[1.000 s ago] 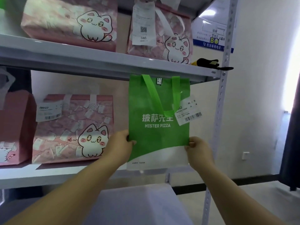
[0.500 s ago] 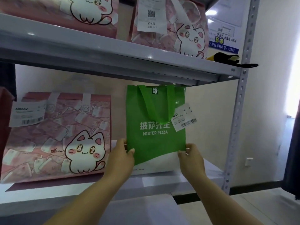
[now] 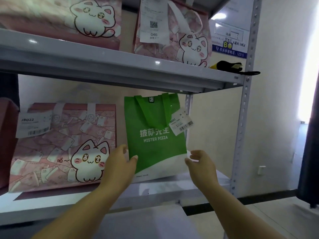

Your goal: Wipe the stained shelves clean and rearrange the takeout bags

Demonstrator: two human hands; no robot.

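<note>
A green "Mister Pizza" takeout bag point(image 3: 155, 138) with a white receipt tag point(image 3: 181, 124) stands upright on the lower grey shelf point(image 3: 164, 188), near its right end. My left hand point(image 3: 119, 163) pinches the bag's lower left edge, thumb on the green front. Just off the lower right edge, my right hand point(image 3: 202, 164) hovers with fingers spread and nothing in it. A pink cat-print bag point(image 3: 65, 145) stands to the left of the green one, a narrow gap between them.
The upper shelf point(image 3: 103, 66) carries two more pink cat bags point(image 3: 69, 19) point(image 3: 181, 31) and a black-and-yellow object point(image 3: 229, 66) at its right end. A perforated metal post point(image 3: 243, 118) bounds the right side. A dark red bag point(image 3: 6, 140) shows at the far left.
The green bag went from hanging in front of the shelves to standing on the lower shelf. My right hand has let go and opened.
</note>
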